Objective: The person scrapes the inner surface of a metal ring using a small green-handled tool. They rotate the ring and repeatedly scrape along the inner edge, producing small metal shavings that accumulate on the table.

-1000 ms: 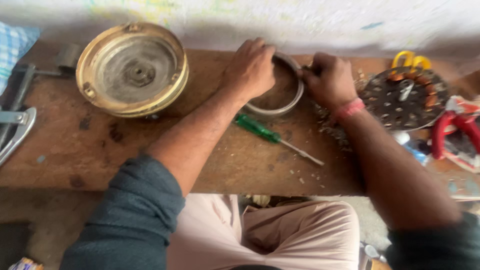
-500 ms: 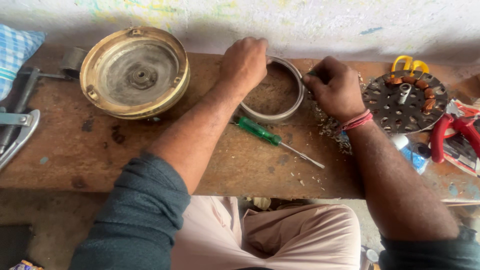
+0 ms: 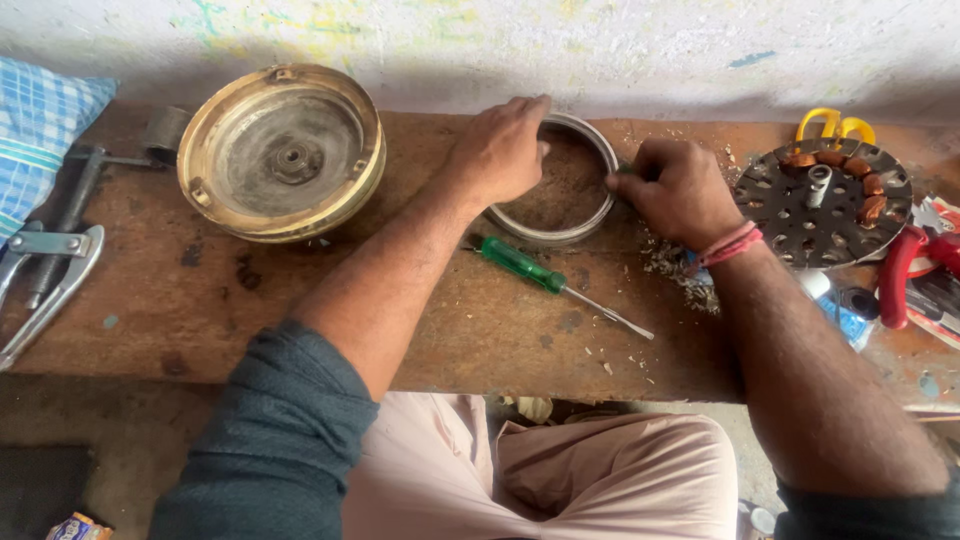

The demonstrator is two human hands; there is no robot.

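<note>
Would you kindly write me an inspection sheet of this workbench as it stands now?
Surface: worn brown wooden bench, strewn with chips near the right wrist.
Job's things: metal ring lying flat by the wall.
Clutter: green-handled screwdriver, brass round housing, perforated disc with copper coils, yellow scissors, red-handled pliers, grey puller tool.
Grippers: left hand rests on the ring's rim; right hand closed at its right edge, contents hidden.
Cables: nothing seen.
Surroundings: pale stained wall, blue checked cloth.

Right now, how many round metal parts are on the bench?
3. A brass-coloured motor cover at back left; a thin metal ring at centre, left hand and right hand on it; a perforated disc with copper coils at right. Others may sit out of frame.
</note>
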